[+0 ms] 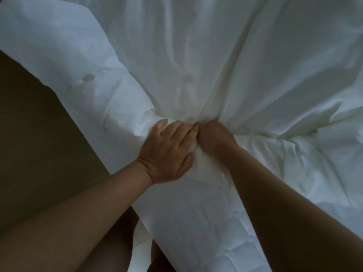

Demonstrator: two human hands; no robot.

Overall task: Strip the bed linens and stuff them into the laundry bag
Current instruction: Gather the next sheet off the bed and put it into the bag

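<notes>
White sheet [235, 65] bunched at frame centre; left hand [169, 150] and right hand [214, 136] both curled round it; rest fans upper right; may snag on mattress [196, 232] and slip free; laundry bag unseen.

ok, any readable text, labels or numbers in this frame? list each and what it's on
None. No tag, print or label shows on the white sheet, which the left hand and right hand grip, or on the quilted bedding beneath.
</notes>
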